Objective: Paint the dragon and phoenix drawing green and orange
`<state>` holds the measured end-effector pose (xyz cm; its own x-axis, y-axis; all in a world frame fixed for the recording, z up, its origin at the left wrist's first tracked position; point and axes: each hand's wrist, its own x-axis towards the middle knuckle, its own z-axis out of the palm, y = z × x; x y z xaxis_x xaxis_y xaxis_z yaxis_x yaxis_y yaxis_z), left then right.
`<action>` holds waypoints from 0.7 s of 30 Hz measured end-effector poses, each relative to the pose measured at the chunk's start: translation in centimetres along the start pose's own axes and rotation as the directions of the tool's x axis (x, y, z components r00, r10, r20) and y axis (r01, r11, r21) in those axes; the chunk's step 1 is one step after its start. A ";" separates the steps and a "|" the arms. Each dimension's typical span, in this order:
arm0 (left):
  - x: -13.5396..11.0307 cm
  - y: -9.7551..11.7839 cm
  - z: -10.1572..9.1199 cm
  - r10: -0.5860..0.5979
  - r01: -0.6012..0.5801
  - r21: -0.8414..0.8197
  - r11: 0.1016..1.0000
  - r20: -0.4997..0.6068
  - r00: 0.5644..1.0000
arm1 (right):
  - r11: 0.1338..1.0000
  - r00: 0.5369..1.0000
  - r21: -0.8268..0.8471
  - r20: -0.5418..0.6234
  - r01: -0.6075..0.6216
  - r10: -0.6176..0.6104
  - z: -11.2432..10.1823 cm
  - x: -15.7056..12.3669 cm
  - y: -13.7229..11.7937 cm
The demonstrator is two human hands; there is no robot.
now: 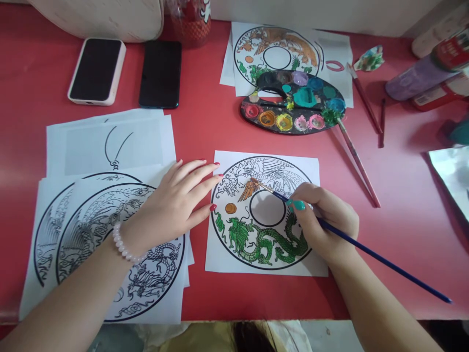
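Note:
My right hand (322, 217) pinches a blue-handled paintbrush (370, 252), its tip touching the orange-brown wing of a phoenix on a printed sheet (220, 261). The sheet bears a ring-shaped design with a green-painted dragon (264, 239) below and a small orange disc at the left; most of the phoenix is unpainted. My left hand (183, 195) lies flat with fingers spread, its fingertips at the sheet's left edge. Under that hand and wrist is a stack of unpainted printed sheets (161, 308). Beyond the sheet sits a black paint palette (252, 123) with several coloured wells.
A painted sheet (238, 88) lies partly beneath the palette. One brush (359, 164) leans on the palette's right edge; two others (368, 107) lie farther right. Paint bottles (414, 80) stand at the right back. A phone (160, 73) and a white-cased device (97, 71) rest at the back left.

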<state>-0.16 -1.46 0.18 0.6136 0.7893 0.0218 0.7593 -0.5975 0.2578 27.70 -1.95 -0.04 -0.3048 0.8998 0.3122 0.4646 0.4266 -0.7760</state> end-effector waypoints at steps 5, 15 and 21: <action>0.0 -0.1 0.0 0.003 -0.003 0.000 1.000 -0.005 1.000 | 0.999 1.000 0.039 -0.015 0.015 -0.015 0.0 0.0 0.0; 0.1 0.1 0.0 -0.006 0.006 -0.011 1.000 0.002 1.000 | 1.000 0.999 0.029 -0.032 0.011 -0.010 -0.1 -0.1 -0.1; 0.1 0.0 -0.1 0.002 -0.002 0.009 1.000 0.000 1.000 | 1.000 0.998 0.022 -0.059 -0.018 0.020 -0.2 -0.2 0.1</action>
<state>-0.10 -1.44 0.25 0.6154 0.7879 0.0219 0.7599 -0.6005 0.2488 27.92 -2.07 -0.07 -0.2457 0.9119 0.3288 0.4516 0.4078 -0.7936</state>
